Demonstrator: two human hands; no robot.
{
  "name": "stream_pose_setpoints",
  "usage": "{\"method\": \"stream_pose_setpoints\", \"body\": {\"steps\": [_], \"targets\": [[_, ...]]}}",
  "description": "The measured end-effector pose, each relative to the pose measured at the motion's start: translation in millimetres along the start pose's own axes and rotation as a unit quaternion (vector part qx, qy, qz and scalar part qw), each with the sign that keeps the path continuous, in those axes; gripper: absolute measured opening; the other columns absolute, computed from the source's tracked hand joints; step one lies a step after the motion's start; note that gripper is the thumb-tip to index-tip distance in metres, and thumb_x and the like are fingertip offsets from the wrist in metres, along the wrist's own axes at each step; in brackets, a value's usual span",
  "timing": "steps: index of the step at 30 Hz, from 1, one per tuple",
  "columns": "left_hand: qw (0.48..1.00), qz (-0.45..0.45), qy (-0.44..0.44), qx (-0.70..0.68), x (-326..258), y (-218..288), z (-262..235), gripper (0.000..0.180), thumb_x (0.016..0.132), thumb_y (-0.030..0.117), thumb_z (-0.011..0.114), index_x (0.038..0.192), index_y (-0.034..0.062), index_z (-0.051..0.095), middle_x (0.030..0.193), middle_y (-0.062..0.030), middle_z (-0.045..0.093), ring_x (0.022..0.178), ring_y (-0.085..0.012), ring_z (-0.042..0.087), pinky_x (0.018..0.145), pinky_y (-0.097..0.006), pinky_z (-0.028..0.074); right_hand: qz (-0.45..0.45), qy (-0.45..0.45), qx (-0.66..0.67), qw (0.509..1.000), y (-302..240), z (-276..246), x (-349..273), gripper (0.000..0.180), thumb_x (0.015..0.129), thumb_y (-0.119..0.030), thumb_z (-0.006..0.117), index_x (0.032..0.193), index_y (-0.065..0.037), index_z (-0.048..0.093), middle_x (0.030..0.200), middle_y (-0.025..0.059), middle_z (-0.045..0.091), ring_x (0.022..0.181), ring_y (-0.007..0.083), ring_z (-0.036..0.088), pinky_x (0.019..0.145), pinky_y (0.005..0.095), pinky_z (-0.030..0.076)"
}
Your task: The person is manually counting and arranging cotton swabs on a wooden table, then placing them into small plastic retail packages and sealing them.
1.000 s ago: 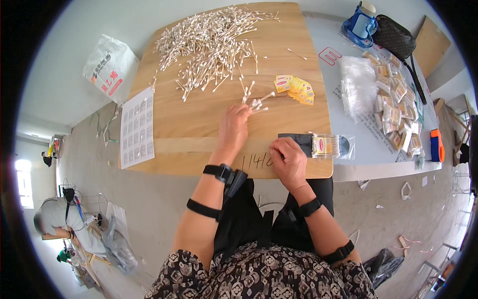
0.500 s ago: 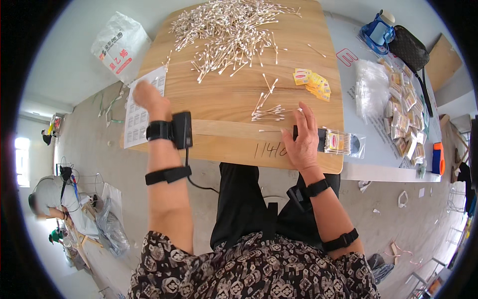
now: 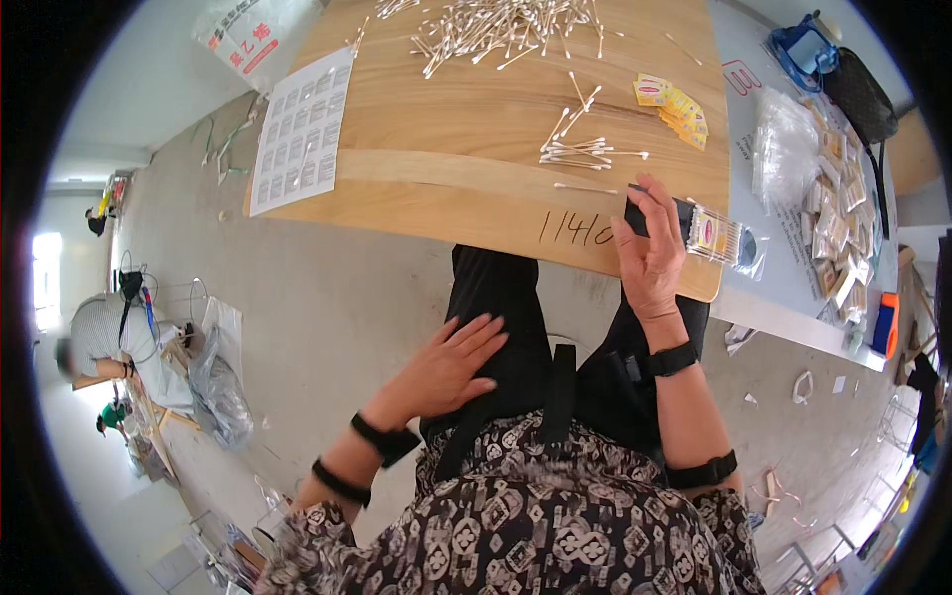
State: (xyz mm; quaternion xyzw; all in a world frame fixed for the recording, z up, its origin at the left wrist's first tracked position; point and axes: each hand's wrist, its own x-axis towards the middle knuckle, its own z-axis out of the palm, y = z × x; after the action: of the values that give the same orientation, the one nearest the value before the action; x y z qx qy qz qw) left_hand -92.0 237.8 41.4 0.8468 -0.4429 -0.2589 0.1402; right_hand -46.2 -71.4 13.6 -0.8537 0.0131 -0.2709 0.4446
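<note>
My right hand [image 3: 650, 253] rests on the near edge of a wooden table [image 3: 446, 188], fingers on a dark flat object [image 3: 640, 213] next to a clear packet of cotton swabs [image 3: 716, 236]. My left hand [image 3: 446, 365] lies flat and open on my left thigh, below the table edge, holding nothing. A small bundle of cotton swabs [image 3: 580, 151] lies just beyond my right hand. A big loose heap of swabs [image 3: 496, 25] covers the far part of the table. Yellow labels [image 3: 672, 104] lie to the right of the bundle.
A white printed sheet [image 3: 299, 129] lies on the table's left side. A grey table [image 3: 793, 198] to the right carries clear bags of filled packets [image 3: 843, 188], an orange tool [image 3: 881, 322] and a blue object [image 3: 801, 50]. Another person [image 3: 99, 337] crouches on the floor at left.
My left hand went from the swab bundle out over the table's left side, then dropped onto my thigh. My right hand stayed on the dark object at the table edge.
</note>
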Motion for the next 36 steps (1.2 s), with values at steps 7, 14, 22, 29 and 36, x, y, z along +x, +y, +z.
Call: {"method": "stream_pose_setpoints", "body": {"steps": [7,14,22,29,36], "targets": [[0.797,-0.242,0.48,-0.275,-26,-35,-63,0.019,0.097,0.01,0.057,0.104,-0.0038,0.068,0.094,-0.0068,0.072,0.089,-0.013,0.065,0.085,-0.028,0.05,0.039,0.044,-0.003,0.998,4,1,4,0.026,0.084,-0.006,0.069,0.107,0.002,0.063,0.126,0.0167,0.06,0.109,0.0295,0.062,0.09,0.0348,0.052],[0.718,-0.119,0.659,-0.188,29,-57,-119,0.017,0.09,0.007,0.064,0.105,0.0004,0.067,0.11,-0.0077,0.069,0.101,-0.0159,0.063,0.089,-0.031,0.048,0.033,0.048,-0.022,0.998,12,7,5,0.031,0.077,-0.009,0.072,0.107,-0.001,0.065,0.123,0.0162,0.061,0.111,0.0332,0.06,0.097,0.0383,0.048],[0.871,0.019,0.484,-0.087,161,-30,-79,0.028,0.077,0.004,0.072,0.104,0.0069,0.067,0.109,-0.0132,0.062,0.106,-0.0333,0.056,0.095,-0.043,0.045,0.061,0.016,-0.084,0.994,6,16,18,0.024,0.069,-0.01,0.071,0.093,-0.009,0.07,0.107,0.0068,0.062,0.101,0.0313,0.058,0.089,0.0419,0.047],[0.893,-0.08,0.443,0.001,193,-11,-68,0.03,0.073,0.004,0.074,0.102,0.0102,0.068,0.109,-0.0071,0.055,0.105,-0.0336,0.05,0.091,-0.045,0.042,0.068,0.003,-0.097,0.993,2,16,19,0.019,0.071,-0.012,0.07,0.089,-0.009,0.071,0.107,0.0069,0.062,0.102,0.0297,0.058,0.088,0.0408,0.045],[0.919,-0.067,0.388,0.012,190,9,-57,0.018,0.073,0.005,0.07,0.09,0.0091,0.065,0.098,-0.0081,0.055,0.099,-0.0335,0.049,0.085,-0.045,0.041,0.065,0.011,-0.096,0.993,0,13,18,0.022,0.07,-0.014,0.071,0.092,-0.009,0.071,0.106,0.0065,0.061,0.103,0.0291,0.057,0.088,0.0399,0.044]]}}
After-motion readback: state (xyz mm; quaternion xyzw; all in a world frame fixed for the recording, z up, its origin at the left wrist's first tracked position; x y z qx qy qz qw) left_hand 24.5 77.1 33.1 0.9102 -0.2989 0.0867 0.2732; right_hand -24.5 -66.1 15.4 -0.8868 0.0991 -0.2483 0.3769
